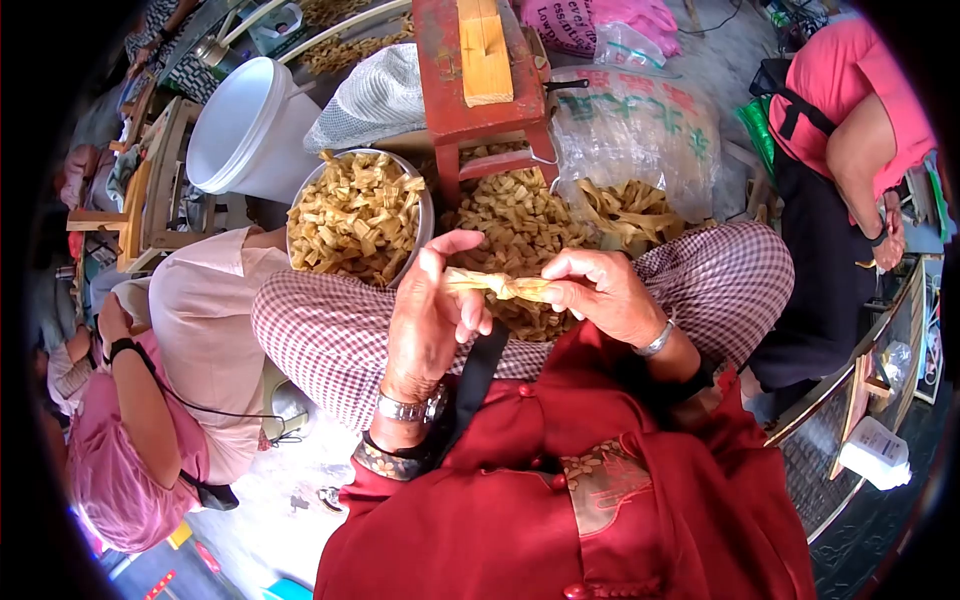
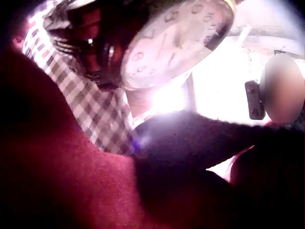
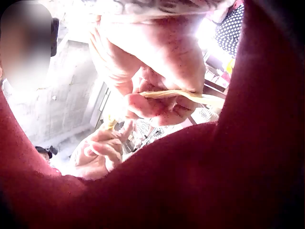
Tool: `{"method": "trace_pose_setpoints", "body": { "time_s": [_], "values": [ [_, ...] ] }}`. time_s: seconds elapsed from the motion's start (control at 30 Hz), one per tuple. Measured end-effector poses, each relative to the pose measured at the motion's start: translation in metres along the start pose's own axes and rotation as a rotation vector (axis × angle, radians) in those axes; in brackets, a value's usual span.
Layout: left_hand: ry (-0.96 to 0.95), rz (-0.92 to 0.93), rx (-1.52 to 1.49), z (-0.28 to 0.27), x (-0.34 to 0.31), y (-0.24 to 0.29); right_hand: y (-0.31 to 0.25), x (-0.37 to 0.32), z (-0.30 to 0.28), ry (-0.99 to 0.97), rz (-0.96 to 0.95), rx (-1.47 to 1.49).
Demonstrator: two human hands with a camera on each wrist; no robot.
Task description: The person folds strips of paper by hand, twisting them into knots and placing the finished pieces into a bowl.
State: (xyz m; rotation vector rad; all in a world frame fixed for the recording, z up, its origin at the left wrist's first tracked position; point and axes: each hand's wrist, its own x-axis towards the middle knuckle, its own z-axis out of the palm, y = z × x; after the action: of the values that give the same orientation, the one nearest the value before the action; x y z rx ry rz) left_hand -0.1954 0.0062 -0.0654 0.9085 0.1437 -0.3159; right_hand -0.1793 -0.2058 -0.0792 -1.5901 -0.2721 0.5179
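Note:
Between both hands a pale yellow strip with a knot in its middle (image 1: 500, 284) is stretched crosswise above the lap in the head view. My left hand (image 1: 422, 318) holds its left end, one finger standing off above it. With thumb and fingertips, my right hand (image 1: 612, 298) pinches the other end. The right wrist view shows a loose tail of the strip (image 3: 174, 93) running across the right hand's fingers, with the left hand (image 3: 99, 151) farther off. A wristwatch (image 2: 178, 43) and dark sleeve fill the left wrist view; the left hand's fingers are hidden there.
Just beyond the hands lie a metal bowl (image 1: 427, 222) full of knotted strips and a heap of similar pieces (image 1: 515, 215). A red stool (image 1: 447, 85) bearing a wooden block, a white bucket (image 1: 235, 130) and a clear plastic sack (image 1: 640, 130) stand behind. People sit at both sides.

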Motion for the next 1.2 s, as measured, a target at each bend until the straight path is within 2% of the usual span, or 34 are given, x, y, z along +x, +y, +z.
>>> {"method": "trace_pose_setpoints", "body": {
  "time_s": [0.03, 0.13, 0.17, 0.27, 0.3, 0.4, 0.43, 0.53, 0.57, 0.67, 0.8, 1.03, 1.13, 1.17, 1.2],
  "values": [
    [-0.013, -0.015, 0.022, -0.005, 0.003, 0.0, -0.003, 0.0, 0.001, 0.007, 0.004, 0.032],
    [-0.012, -0.045, -0.161, -0.023, 0.013, -0.007, 0.004, 0.004, 0.007, -0.008, -0.046, 0.103],
    [-0.163, -0.031, -0.248, -0.042, 0.018, -0.014, 0.006, 0.006, 0.007, -0.019, -0.065, 0.107],
    [-0.068, 0.075, -0.012, -0.023, 0.012, -0.01, 0.005, 0.006, 0.004, -0.037, -0.037, 0.132],
    [-0.222, 0.116, -0.036, -0.024, 0.011, -0.01, 0.005, 0.006, 0.004, -0.047, -0.014, 0.157],
    [-0.258, 0.081, 0.082, -0.025, 0.008, -0.011, 0.006, 0.009, 0.007, -0.084, 0.026, 0.253],
    [-0.209, -0.021, 0.083, -0.023, 0.008, -0.007, 0.008, 0.009, 0.009, -0.096, 0.025, 0.302],
    [-0.211, -0.091, 0.224, -0.025, 0.006, 0.0, 0.004, 0.009, 0.011, -0.133, 0.045, 0.347],
    [-0.234, -0.059, 0.286, -0.027, 0.006, 0.001, 0.004, 0.009, 0.011, -0.145, 0.06, 0.361],
    [-0.314, 0.207, 0.427, -0.008, 0.007, 0.003, 0.002, 0.011, 0.011, -0.194, 0.073, 0.402],
    [-0.278, 0.062, 0.399, 0.001, 0.001, 0.01, 0.002, 0.014, 0.013, -0.289, 0.082, 0.477],
    [-0.184, 0.225, 0.486, 0.003, 0.003, 0.01, -0.009, 0.015, 0.014, -0.371, 0.116, 0.501],
    [-0.07, 0.213, 0.498, 0.007, 0.005, 0.012, -0.019, 0.016, 0.017, -0.296, 0.101, 0.448],
    [-0.053, 0.274, 0.553, 0.005, 0.006, 0.012, -0.017, 0.016, 0.021, -0.216, 0.037, 0.277],
    [-0.026, 0.26, 0.489, 0.006, 0.007, 0.013, -0.012, 0.016, 0.022, -0.177, -0.032, 0.153]
  ]
}}
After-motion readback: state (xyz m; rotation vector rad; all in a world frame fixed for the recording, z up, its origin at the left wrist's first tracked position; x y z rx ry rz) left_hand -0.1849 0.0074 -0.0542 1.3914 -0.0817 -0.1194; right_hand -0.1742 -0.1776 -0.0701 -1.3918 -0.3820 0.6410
